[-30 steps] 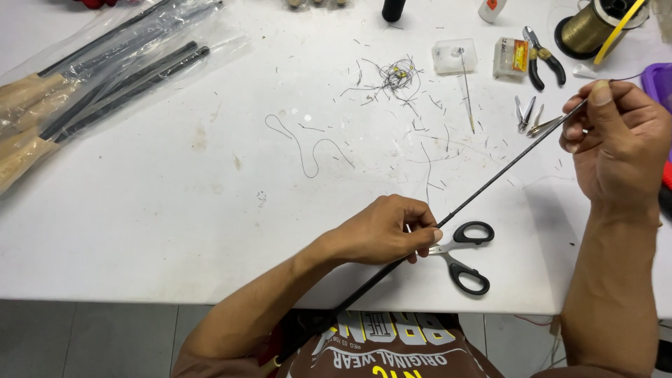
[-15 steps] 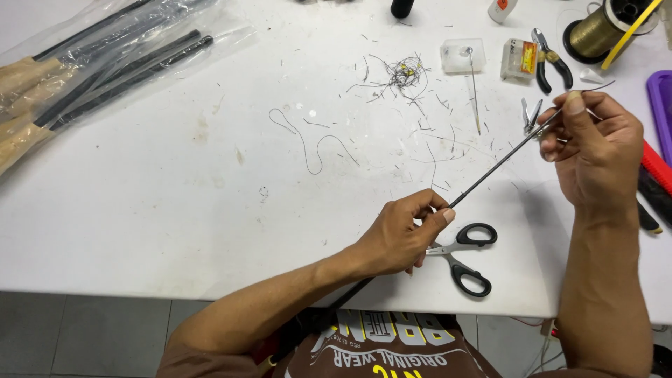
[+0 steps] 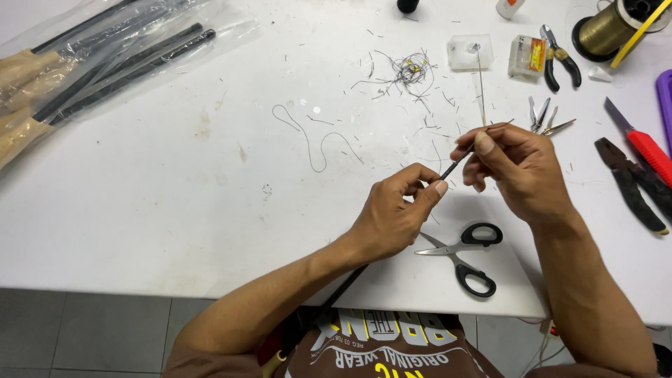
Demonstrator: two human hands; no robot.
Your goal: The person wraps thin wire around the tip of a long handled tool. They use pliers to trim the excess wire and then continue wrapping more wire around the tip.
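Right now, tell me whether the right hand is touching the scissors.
Apart. The head view shows the right hand pinching the thin rod above the scissors, with bare white table between them.

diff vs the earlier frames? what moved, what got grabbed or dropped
The right hand slid down the thin black rod toward the left hand, so far less rod spans between them. Both hands kept their pinch on it; nothing was let go. The scissors, the pliers and the bagged rods lie as before on the white table.

Matt black rod [image 3: 451,166], perhaps carbon; smooth white table [image 3: 175,210].
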